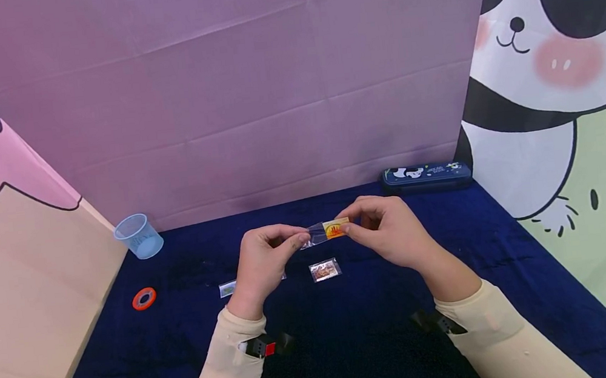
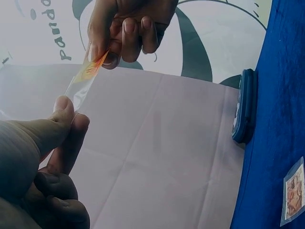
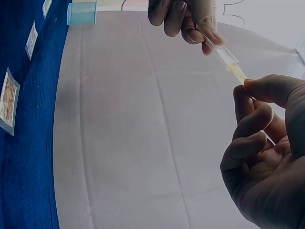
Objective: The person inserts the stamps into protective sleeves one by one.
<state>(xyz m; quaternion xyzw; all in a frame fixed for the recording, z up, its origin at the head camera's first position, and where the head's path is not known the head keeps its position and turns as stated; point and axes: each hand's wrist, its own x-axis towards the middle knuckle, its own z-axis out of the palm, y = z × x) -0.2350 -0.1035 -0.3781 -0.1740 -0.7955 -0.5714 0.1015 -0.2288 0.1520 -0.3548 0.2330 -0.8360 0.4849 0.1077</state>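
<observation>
Between the two hands, above the blue cloth, a small clear plastic sleeve (image 1: 315, 236) is stretched out with a yellow-orange card (image 1: 333, 228) at its right end. My left hand (image 1: 267, 259) pinches the clear end between thumb and forefinger. At the card end, my right hand (image 1: 389, 229) pinches with thumb and fingertips. In the right wrist view the card (image 3: 237, 72) shows edge-on, partly within the clear plastic. On the cloth below lies a sleeved picture card (image 1: 325, 269). Another small sleeved card (image 1: 227, 289) lies partly hidden behind the left hand.
A translucent blue cup (image 1: 139, 236) stands tilted-looking at the back left. Nearer on that side is an orange-red tape roll (image 1: 144, 298). A dark blue pencil case (image 1: 427, 177) sits at the back right against the purple backdrop (image 1: 250, 96). Dark blue cloth (image 1: 188, 358) covers the table.
</observation>
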